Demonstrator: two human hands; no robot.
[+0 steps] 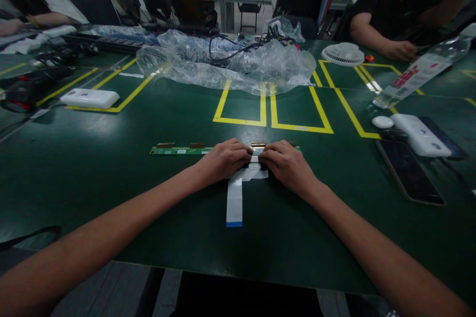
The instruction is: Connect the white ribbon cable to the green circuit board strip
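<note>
A long, narrow green circuit board (189, 151) with several brown tabs along its far edge lies on the table in front of me. A white flat ribbon cable (234, 200) with a blue end comes from the board's near edge towards me, folded over near the board. My left hand (231, 157) is closed, its fingertips pinching the cable's board end from the left. From the right, my right hand (285, 161) pinches the same end, fingers bent. Between the two hands a short white strip shows. The fingertips partly hide the join of cable and board.
Clear plastic wrap (193, 62) with black cables lies across the table's far side. On the right are a phone (409, 171), a white power bank (422, 134), a bottle (416, 77) and a white fan (342, 53). Another white device (89, 98) lies left. Other people sit beyond.
</note>
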